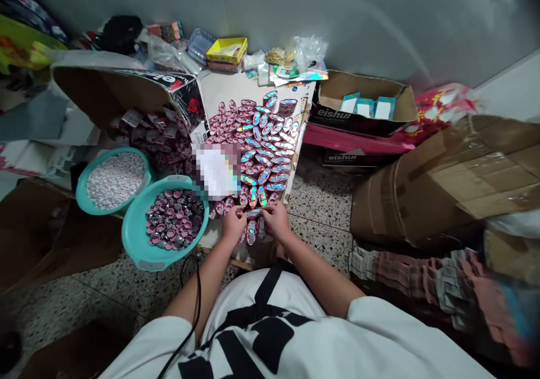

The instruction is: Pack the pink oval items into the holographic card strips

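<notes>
Between my left hand (235, 221) and my right hand (275, 219), near the front edge of the table, is a shiny oval piece (253, 213) with a pink edge and a rainbow gleam. The fingertips of each hand pinch one end of it. Similar oval pieces (279, 168) stand close together over the tabletop beyond, looking like small open sleeves; their exact kind is unclear. Left of my left hand, a turquoise basin (134, 221) holds small round silver-rimmed caps with pink centres (175, 221). A blurred patch (217, 171) hides some of the table.
A second turquoise basin (90, 199) holds small white pieces. Behind it, an open carton (80, 84) contains pink packets. Another carton (371, 123) with blue-edged cards stands at the back right. A yellow box (228, 49) and plastic bags line the wall. Large brown cardboard (383, 199) stands right.
</notes>
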The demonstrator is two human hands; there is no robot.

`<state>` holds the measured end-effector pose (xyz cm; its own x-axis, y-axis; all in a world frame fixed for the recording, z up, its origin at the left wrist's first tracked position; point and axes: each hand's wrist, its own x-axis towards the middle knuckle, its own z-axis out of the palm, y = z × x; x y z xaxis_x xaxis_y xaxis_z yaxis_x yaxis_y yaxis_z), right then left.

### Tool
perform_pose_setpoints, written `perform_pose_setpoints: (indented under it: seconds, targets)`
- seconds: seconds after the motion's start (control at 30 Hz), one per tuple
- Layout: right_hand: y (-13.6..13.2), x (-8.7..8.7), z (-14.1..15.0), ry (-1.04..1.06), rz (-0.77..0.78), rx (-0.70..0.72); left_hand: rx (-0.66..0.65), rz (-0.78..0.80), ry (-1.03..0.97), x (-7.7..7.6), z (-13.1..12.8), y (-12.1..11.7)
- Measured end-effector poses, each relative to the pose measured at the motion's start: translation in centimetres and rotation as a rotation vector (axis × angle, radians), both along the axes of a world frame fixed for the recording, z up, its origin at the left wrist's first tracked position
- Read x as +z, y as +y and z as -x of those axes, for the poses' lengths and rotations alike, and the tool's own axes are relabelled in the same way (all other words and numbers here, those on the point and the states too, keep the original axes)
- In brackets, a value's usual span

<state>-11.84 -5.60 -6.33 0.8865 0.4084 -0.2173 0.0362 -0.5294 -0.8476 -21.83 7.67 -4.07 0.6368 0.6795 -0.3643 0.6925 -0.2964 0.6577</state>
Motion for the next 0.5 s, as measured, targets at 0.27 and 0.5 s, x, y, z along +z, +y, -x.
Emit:
perform_pose_setpoints:
  seconds: [0.27, 0.5]
  targets:
    - [-0.1, -0.9, 0.1, -0.142, 0.103, 0.067, 0.015, -0.052, 0.035, 0.2, -0.3, -0.8]
    - [0.3, 0.3, 0.0, -0.139, 0.15, 0.073, -0.058, -0.164, 0.113, 0.9, -0.6, -1.0]
